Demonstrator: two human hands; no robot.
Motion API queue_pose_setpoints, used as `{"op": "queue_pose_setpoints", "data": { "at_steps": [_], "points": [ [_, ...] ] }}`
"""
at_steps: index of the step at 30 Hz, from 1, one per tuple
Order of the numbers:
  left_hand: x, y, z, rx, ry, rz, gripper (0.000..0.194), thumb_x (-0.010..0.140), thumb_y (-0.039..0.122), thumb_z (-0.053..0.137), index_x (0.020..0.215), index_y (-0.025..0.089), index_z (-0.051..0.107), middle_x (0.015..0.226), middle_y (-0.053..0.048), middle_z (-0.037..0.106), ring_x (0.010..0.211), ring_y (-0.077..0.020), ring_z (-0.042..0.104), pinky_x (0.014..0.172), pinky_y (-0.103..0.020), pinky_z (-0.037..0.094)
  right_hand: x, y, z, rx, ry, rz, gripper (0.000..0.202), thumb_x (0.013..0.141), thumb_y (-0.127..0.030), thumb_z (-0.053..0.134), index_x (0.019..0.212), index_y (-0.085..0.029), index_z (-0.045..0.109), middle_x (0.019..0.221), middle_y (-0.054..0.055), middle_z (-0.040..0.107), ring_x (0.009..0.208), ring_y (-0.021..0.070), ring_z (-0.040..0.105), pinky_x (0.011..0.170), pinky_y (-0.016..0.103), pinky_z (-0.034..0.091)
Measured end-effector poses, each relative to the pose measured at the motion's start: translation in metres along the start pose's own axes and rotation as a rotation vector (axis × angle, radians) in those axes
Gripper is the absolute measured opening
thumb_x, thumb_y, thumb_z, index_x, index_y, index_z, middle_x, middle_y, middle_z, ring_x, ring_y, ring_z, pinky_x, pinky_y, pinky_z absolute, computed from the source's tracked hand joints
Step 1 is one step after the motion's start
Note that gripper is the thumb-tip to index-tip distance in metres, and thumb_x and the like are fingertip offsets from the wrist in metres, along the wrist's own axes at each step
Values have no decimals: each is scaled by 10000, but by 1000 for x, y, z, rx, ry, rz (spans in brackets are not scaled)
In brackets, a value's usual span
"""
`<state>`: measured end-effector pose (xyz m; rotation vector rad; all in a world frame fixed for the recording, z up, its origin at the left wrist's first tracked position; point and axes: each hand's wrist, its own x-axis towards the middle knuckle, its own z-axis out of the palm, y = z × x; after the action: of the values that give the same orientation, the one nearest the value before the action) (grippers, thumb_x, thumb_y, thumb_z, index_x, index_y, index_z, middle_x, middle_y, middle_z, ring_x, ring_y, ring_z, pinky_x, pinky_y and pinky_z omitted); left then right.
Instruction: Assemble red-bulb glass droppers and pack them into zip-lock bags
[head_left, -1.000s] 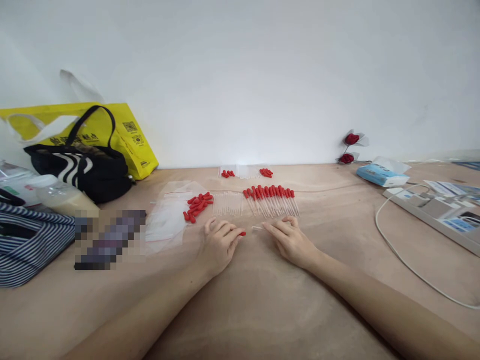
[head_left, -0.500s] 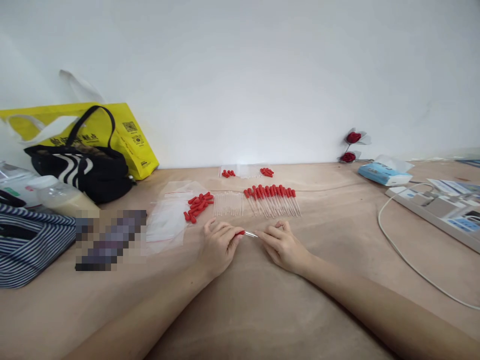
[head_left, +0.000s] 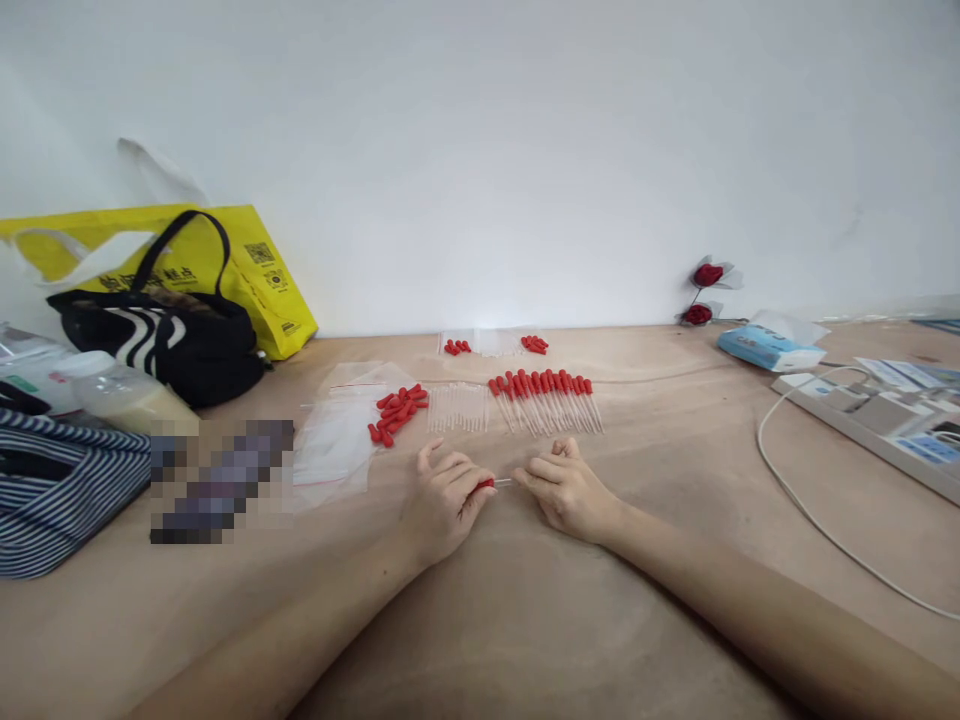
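Observation:
Between thumb and fingers, my left hand point(head_left: 448, 505) pinches a red rubber bulb point(head_left: 486, 484). A thin clear dropper tube point(head_left: 503, 482) runs from the bulb toward my right hand point(head_left: 566, 490), whose closed fingers grip its other end. The bulb and tube meet end to end; how deep the tube sits is hidden. Beyond my hands lies a row of bare glass tubes point(head_left: 457, 408). To its right is a fanned row of droppers with red bulbs point(head_left: 541, 385) on their tubes. A pile of loose red bulbs point(head_left: 397, 414) lies to the left.
Clear plastic bags point(head_left: 330, 440) lie left of the bulbs. Farther left are a yellow bag point(head_left: 281, 290), a black handbag point(head_left: 202, 345), a bottle point(head_left: 124, 395) and a striped pouch point(head_left: 67, 500). On the right are tissues point(head_left: 769, 347), a power strip point(head_left: 832, 405) and its cable point(head_left: 795, 500).
The bulb and tube have dropped slightly and now lie almost level, where the tube slanted before. My hands have shifted only a little.

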<state>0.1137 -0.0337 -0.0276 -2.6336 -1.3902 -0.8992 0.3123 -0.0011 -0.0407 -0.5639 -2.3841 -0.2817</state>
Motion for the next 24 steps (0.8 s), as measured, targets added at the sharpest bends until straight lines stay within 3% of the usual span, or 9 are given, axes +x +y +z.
{"op": "queue_pose_setpoints", "data": {
  "at_steps": [16, 24],
  "points": [
    [0, -2, 2, -3, 3, 2, 142, 821, 262, 474, 744, 216, 585, 706, 30, 672, 750, -145, 582, 950, -433, 174, 6, -7, 10, 43, -20, 35, 288, 840, -87, 307, 795, -132, 588, 598, 8, 488, 591, 122, 412, 648, 292, 227],
    [5, -5, -3, -36, -31, -43, 140, 796, 303, 517, 709, 212, 579, 666, 40, 654, 729, -144, 579, 950, -454, 162, 4, 4, 2, 139, -119, 68, 260, 894, -224, 357, 926, -154, 605, 715, 34, 543, 700, 135, 436, 683, 279, 259]
  ]
}}
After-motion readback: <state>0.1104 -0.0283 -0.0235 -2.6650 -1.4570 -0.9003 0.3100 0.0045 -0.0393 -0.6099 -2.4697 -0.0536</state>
